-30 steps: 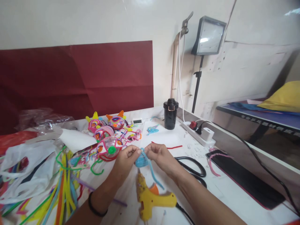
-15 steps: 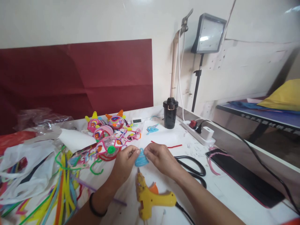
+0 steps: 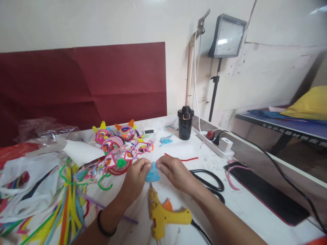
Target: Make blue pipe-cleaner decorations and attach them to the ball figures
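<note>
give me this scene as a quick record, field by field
left hand: the left hand pinches the upper end of a light blue fuzzy piece
right hand: the right hand has its fingertips at the piece's upper right; grip unclear
glue gun: yellow glue gun, nozzle towards the piece
back left: pink-trimmed decorated balls
back right: black lidded cup, white power strip
front left: multicoloured pipe cleaners
</note>
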A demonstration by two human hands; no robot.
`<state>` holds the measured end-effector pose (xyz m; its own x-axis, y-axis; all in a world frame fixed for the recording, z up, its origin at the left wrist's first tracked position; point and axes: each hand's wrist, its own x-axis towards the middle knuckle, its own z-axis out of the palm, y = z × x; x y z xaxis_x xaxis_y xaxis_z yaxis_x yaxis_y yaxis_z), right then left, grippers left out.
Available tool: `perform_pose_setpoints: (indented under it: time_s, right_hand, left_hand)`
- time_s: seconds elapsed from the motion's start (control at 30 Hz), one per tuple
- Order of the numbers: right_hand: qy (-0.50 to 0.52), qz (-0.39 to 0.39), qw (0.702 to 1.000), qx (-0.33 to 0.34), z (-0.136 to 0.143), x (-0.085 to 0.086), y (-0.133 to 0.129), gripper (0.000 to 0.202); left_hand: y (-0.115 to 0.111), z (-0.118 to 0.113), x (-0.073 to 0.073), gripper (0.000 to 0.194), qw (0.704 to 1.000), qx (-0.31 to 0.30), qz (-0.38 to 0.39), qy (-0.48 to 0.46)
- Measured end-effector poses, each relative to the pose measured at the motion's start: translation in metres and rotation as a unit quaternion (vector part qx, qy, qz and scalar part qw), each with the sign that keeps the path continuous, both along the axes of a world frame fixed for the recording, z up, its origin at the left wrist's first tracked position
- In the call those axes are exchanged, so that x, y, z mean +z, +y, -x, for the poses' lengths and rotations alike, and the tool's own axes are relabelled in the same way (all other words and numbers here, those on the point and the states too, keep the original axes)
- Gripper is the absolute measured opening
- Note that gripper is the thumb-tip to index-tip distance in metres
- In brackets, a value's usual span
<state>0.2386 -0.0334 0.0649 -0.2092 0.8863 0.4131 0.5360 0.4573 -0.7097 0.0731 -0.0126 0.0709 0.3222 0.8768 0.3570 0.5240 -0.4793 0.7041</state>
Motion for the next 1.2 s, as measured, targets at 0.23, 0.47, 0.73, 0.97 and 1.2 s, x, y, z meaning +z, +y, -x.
perform_pose_setpoints:
  time_s: [0.23,0.47,0.73,0.97,1.2]
  right_hand:
    - [0.083,0.055,0.994,0.048,-0.002,-0.008,0.007,0.017]
    - [0.15,0.095,0.98,0.094,-0.003,0.0,0.005,0.02]
    - [0.248,0.108,0.959,0.082,-0.007,-0.001,0.01,0.029]
    - [0.235,0.092,0.965,0.067,-0.006,-0.001,0.011,0.029]
    - [0.212,0.073,0.973,0.062,-0.004,0.0,0.009,0.024]
  left_hand:
    - [0.0,0.0,0.004,0.022,1.0,-0.014,0.008,-0.006]
    - [0.001,0.004,0.003,0.024,0.987,-0.058,0.113,-0.097]
    - [-0.005,0.0,0.001,0.024,0.928,-0.092,0.266,-0.244]
    - [-0.001,0.001,-0.004,0.031,0.92,-0.114,0.289,-0.237]
    - [-0.005,0.0,0.001,0.029,0.921,-0.12,0.282,-0.24]
